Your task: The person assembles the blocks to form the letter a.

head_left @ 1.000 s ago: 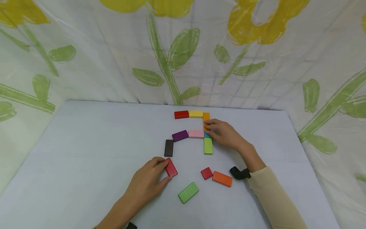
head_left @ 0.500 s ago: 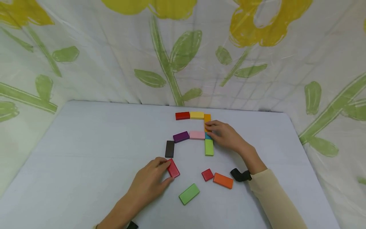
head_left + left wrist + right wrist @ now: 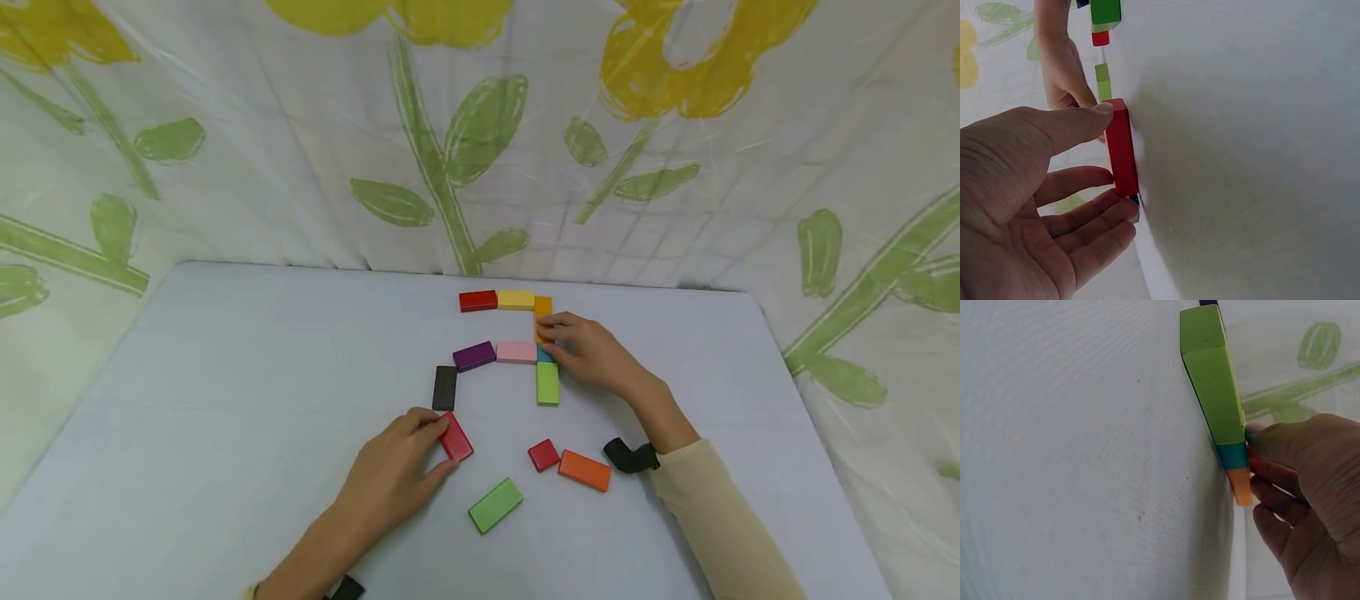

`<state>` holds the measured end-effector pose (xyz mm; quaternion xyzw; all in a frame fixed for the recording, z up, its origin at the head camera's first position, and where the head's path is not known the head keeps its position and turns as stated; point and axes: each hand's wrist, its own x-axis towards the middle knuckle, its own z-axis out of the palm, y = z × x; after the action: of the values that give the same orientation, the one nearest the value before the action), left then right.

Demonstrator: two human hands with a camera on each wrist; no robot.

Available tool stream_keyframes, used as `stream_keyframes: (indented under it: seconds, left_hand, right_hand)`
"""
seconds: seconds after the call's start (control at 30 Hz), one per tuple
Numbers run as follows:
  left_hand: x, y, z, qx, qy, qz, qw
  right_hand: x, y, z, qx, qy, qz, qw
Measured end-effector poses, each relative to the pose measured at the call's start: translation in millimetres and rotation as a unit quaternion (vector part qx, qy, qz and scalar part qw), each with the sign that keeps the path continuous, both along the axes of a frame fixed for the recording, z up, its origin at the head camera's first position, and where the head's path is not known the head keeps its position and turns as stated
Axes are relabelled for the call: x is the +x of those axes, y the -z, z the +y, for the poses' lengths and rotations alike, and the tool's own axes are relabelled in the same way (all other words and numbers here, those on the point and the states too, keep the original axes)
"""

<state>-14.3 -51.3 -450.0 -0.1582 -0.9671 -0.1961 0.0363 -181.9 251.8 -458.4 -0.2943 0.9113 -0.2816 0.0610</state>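
My left hand (image 3: 393, 467) pinches a red rectangular block (image 3: 456, 437) by its ends, thumb at the near end and fingers at the far one; the left wrist view shows the block on its side close to the white surface. A black block (image 3: 444, 388) lies just beyond it. My right hand (image 3: 592, 354) rests its fingertips on an orange-yellow block (image 3: 543, 307) and its thumb on a small blue block (image 3: 1232, 456), partly hidden in the head view. A lime block (image 3: 547, 385) adjoins the blue one on the near side.
Pink (image 3: 516, 352), purple (image 3: 474, 357), yellow (image 3: 515, 300) and dark red blocks (image 3: 477, 301) continue the arrangement. Loose nearer me lie a green block (image 3: 495, 506), a small red block (image 3: 543, 455) and an orange block (image 3: 584, 471). Behind the table hangs a flower-print curtain (image 3: 300, 150).
The red block in my left hand has shifted slightly right, its far end now just off the black block's near end. My right hand stays where it was.
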Motion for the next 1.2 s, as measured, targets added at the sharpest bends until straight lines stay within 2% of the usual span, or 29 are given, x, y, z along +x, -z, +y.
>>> stream_keyframes:
  seconds: [0.33,1.2]
  left_hand:
    - [-1.4,2.5,0.7,0.003,-0.004,0.002,1.0000]
    - [-2.7,1.9,2.2,0.006,-0.017,0.001,0.9998]
  right_hand:
    - [-0.5,-0.3,0.4,-0.001,0.004,-0.013,1.000]
    - [-0.5,0.5,-0.4,0.003,0.001,-0.006,1.000]
